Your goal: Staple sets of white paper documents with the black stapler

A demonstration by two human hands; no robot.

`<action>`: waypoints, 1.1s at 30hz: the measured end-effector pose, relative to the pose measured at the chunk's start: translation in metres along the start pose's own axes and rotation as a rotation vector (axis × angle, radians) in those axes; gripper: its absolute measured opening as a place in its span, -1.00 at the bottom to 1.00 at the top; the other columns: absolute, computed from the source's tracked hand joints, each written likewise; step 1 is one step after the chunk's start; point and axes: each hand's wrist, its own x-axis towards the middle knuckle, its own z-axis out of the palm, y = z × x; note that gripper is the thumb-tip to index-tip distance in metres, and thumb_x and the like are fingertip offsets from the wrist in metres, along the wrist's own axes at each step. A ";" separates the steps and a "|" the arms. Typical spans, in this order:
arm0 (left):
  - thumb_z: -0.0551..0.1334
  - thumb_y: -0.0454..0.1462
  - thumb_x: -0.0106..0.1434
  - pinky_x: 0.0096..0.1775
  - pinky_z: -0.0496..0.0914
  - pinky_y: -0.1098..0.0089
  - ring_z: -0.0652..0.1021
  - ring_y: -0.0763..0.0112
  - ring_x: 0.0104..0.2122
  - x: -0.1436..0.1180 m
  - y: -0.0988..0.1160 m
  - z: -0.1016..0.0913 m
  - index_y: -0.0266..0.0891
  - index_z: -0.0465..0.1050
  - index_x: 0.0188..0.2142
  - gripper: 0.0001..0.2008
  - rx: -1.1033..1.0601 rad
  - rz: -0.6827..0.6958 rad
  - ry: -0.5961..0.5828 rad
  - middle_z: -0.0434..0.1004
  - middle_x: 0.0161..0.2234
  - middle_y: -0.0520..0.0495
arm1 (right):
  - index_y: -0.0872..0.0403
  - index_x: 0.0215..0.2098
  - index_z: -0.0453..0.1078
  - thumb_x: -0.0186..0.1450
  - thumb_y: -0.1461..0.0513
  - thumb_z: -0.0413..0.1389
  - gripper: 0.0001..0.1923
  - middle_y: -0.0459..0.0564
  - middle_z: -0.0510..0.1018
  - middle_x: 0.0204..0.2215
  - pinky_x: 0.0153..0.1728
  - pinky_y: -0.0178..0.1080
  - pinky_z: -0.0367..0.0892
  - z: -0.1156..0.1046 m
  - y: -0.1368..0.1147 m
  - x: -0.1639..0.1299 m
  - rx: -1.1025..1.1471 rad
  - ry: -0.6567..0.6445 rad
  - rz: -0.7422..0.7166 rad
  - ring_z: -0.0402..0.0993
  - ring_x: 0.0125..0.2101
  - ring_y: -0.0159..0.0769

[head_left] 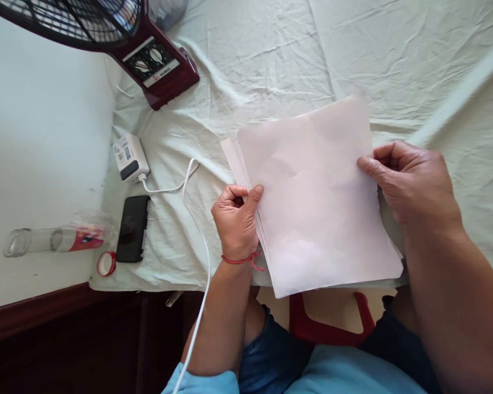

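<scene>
At the bed's near edge a stack of sheets is gripped on both sides, left hand pinching its left edge, right hand clasping the right; squaring-up seems underway, and an even hold looks called for.
</scene>
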 end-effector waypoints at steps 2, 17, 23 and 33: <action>0.71 -0.02 -0.04 -0.38 0.33 0.48 0.34 0.57 -0.48 0.000 0.000 0.001 -0.19 0.46 -0.44 -0.48 -0.011 0.002 -0.004 0.34 -0.51 0.16 | 0.06 -0.37 0.58 0.24 0.15 0.36 -0.85 -0.15 0.50 -0.47 -0.38 -0.26 0.18 0.000 -0.001 0.000 0.042 0.002 0.015 0.31 -0.43 -0.43; 0.62 -0.01 0.16 -0.24 0.43 0.50 0.49 0.53 -0.36 -0.001 0.001 0.000 -0.20 0.52 -0.34 -0.59 -0.075 -0.032 -0.060 0.52 -0.37 0.09 | 0.05 -0.31 0.50 0.27 0.25 0.25 -0.97 -0.16 0.41 -0.53 -0.59 -0.28 0.00 -0.002 -0.008 0.007 0.097 0.319 -0.004 0.13 -0.60 -0.50; 0.61 -0.01 0.16 -0.27 0.44 0.50 0.50 0.53 -0.38 -0.001 0.000 0.002 -0.21 0.54 -0.31 -0.60 -0.088 -0.080 -0.071 0.54 -0.36 0.07 | 0.05 -0.28 0.54 0.29 0.21 0.28 -0.92 -0.16 0.43 -0.53 -0.54 -0.27 0.04 -0.003 -0.004 0.003 0.025 0.230 -0.013 0.15 -0.57 -0.49; 0.60 0.02 0.17 -0.26 0.45 0.49 0.49 0.51 -0.37 -0.003 0.002 0.006 -0.19 0.54 -0.33 -0.59 -0.099 -0.079 -0.062 0.54 -0.37 0.06 | 0.05 -0.30 0.50 0.34 0.19 0.25 -0.91 -0.17 0.41 -0.50 -0.41 -0.27 0.11 0.003 -0.007 -0.003 -0.003 0.070 -0.071 0.21 -0.47 -0.46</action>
